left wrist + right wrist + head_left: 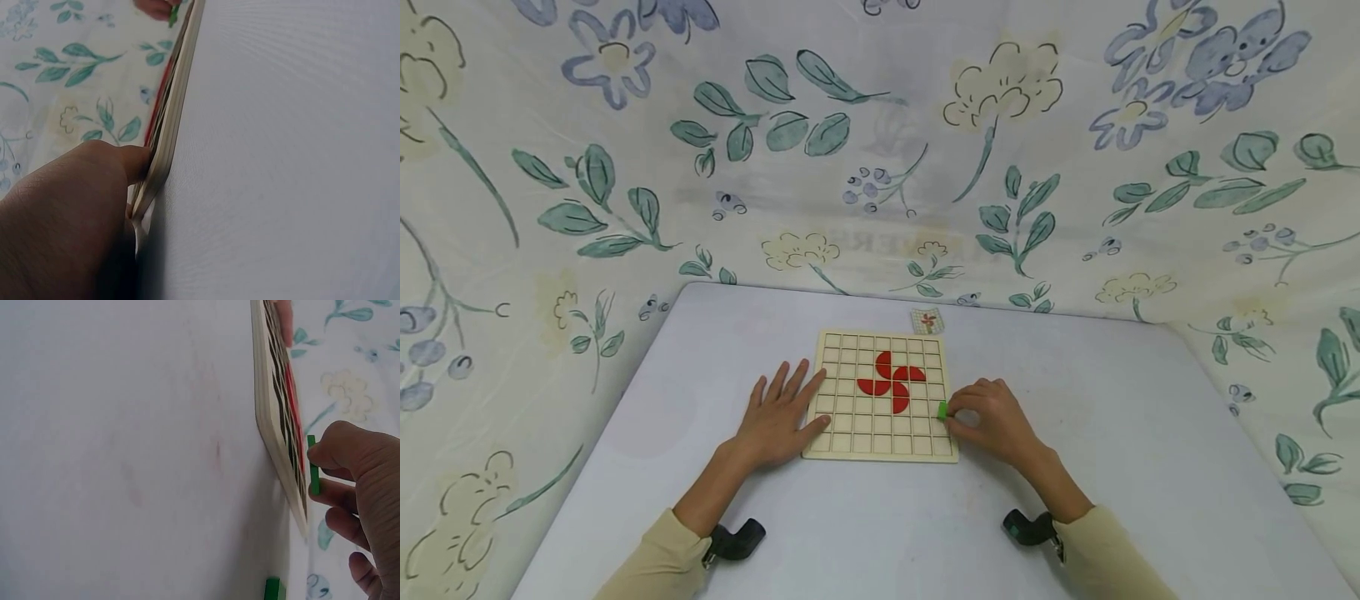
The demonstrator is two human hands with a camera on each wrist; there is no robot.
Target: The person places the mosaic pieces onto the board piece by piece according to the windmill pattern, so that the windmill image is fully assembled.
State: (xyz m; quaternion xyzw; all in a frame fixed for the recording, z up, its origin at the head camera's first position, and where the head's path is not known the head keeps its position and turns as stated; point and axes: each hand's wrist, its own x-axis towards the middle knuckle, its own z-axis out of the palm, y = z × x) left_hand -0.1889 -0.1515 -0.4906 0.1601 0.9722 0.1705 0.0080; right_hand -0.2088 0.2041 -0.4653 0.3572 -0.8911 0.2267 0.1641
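Observation:
A square wooden grid board [880, 457] lies on the table. Red quarter-round pieces [884, 364] form a pinwheel near the middle of its grid. My left hand [772, 427] lies flat with spread fingers, the thumb and a fingertip touching the board's left edge. Between thumb and fingers, my right hand [996, 423] pinches a small green tile [942, 410] over the board's right edge. Seen from the right wrist, that thin tile [314, 469] stands apart from the board's surface. A second green piece [272, 589] shows at the bottom of the right wrist view.
A small card [927, 322] printted with a grid and red pinwheel lies just behind the board. The white table [880, 533] ends at a floral cloth [880, 167] at the back and sides. Black wrist devices [737, 540] are strapped at both sleeves.

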